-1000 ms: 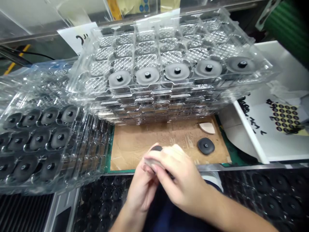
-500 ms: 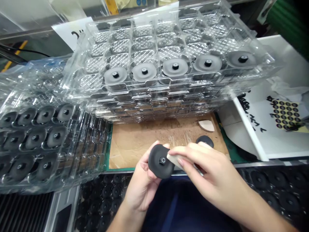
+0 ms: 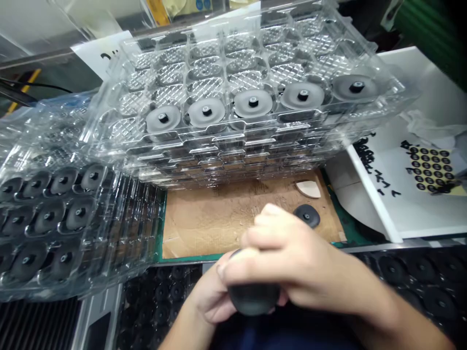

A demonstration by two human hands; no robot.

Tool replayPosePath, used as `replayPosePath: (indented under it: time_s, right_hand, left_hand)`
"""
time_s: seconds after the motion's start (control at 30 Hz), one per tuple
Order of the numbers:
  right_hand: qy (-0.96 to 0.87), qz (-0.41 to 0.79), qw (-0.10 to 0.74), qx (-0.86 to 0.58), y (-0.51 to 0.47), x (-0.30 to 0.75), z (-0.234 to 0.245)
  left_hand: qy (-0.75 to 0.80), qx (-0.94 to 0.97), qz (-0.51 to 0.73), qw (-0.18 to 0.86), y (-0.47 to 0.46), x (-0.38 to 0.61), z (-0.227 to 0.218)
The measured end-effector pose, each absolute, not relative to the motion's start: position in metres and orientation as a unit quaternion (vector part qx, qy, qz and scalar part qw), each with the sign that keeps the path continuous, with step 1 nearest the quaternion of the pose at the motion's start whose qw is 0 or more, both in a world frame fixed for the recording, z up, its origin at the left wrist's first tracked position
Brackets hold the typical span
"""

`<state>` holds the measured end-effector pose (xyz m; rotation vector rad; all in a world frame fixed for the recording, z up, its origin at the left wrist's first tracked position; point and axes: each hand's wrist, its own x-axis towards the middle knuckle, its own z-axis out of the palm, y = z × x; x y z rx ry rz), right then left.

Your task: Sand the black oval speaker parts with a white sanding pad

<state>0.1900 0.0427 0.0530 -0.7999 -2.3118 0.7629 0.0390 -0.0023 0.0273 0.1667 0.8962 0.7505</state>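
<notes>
My left hand (image 3: pixel 209 297) is closed around a round black disc (image 3: pixel 255 300), holding it tilted low at the front edge of the work surface. Over the disc's upper side lies my right hand (image 3: pixel 288 250), its fingers curled and slightly blurred. The pale pad seen in its fingers half a second ago is hidden now behind the hand. A second black disc (image 3: pixel 307 215), with a small central hub, rests on the cardboard (image 3: pixel 207 218) just beyond my right hand. Behind it lies a pale wedge-shaped piece (image 3: pixel 308 189).
Stacked clear plastic trays (image 3: pixel 241 129) stand behind the cardboard, with discs in the top tray's front row. More trays of discs (image 3: pixel 49 216) are at left. At right, a white bin (image 3: pixel 430 209) holds a sheet of round black stickers (image 3: pixel 432 169) and black scraps.
My right hand has moved left and over the disc, covering its hub and the pad. The disc has tipped and come lower, towards me. The view has shifted slightly.
</notes>
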Motion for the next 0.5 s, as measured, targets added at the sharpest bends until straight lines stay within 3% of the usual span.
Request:
replayPosePath:
  time_s: [0.17,0.33,0.4,0.5]
  right_hand:
    - [-0.765,0.28,0.223,-0.536,0.042,0.204,-0.002]
    - [-0.737,0.373,0.191,-0.53,0.009,0.191,-0.066]
    - [-0.726,0.372,0.206,-0.541,0.005,0.19,-0.068]
    - [-0.693,0.334,0.28,-0.574,0.011,0.195,-0.035]
  left_hand:
    - [0.275,0.054,0.263,0.923,0.004,0.027,0.021]
    - [0.292,0.062,0.295,0.908,0.009,0.021,0.016]
    - [0.298,0.068,0.298,0.904,0.008,0.02,0.015]
    - [0.293,0.084,0.315,0.899,0.007,0.021,0.013]
